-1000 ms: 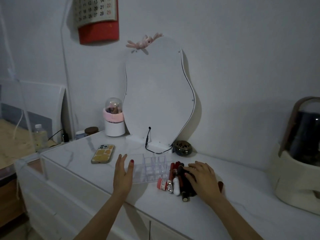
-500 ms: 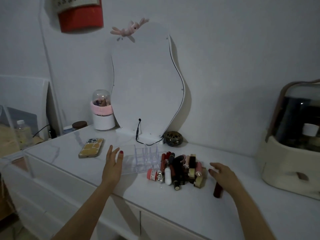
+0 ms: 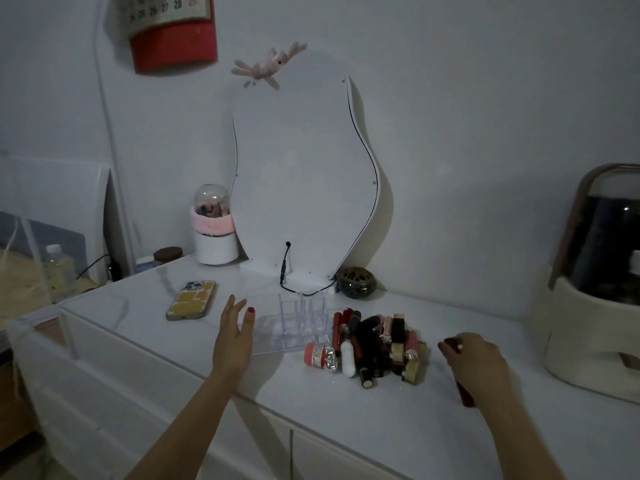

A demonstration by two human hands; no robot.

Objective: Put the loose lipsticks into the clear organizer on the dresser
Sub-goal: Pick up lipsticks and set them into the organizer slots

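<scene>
The clear organizer (image 3: 294, 323) with its grid of small compartments lies on the white dresser top (image 3: 346, 417), in front of the mirror. Right beside it is a pile of several loose lipsticks (image 3: 374, 341), red, black, pink and white. My left hand (image 3: 235, 337) rests with straight fingers against the organizer's left side. My right hand (image 3: 479, 367) is right of the pile, fingers curled over one dark red lipstick (image 3: 465, 396) that lies apart from the others; only its two ends show.
A phone (image 3: 191, 299) lies left of the organizer. Behind stand a wavy white mirror (image 3: 304, 185) with a black cable, a brush holder (image 3: 214, 237) and a dark round jar (image 3: 356, 287). A large domed cosmetics case (image 3: 595, 306) stands at the right.
My right hand left the pile, moved right and closed over the separate dark red lipstick. My left hand stayed at the organizer. The view shifted.
</scene>
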